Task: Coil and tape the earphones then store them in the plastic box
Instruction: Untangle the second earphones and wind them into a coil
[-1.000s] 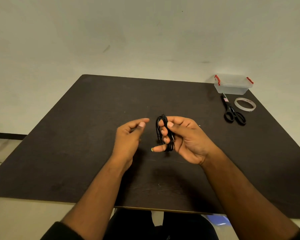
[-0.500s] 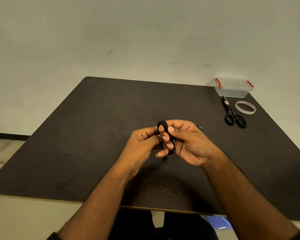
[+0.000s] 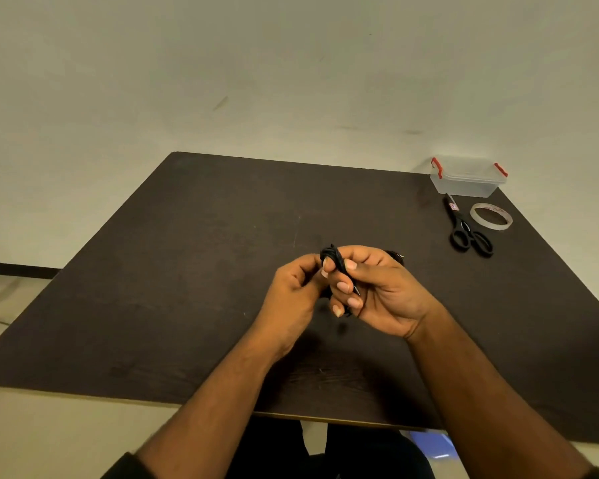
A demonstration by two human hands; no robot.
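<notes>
Both forearms are bare from the wrists almost up to the elbows. Dark sleeves [image 3: 128, 466] start near the elbows, at the bottom edge of the view. The hands have short, pale fingernails [image 3: 343, 286]. No rings or watch show. The lap looks dark too.

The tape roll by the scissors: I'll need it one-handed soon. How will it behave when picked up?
The tape roll lies flat, so it probably won't roll until tipped on edge. It is a thin open ring, likely light and easy to hook with a finger. Pushed, it may just slide across the table.
</notes>
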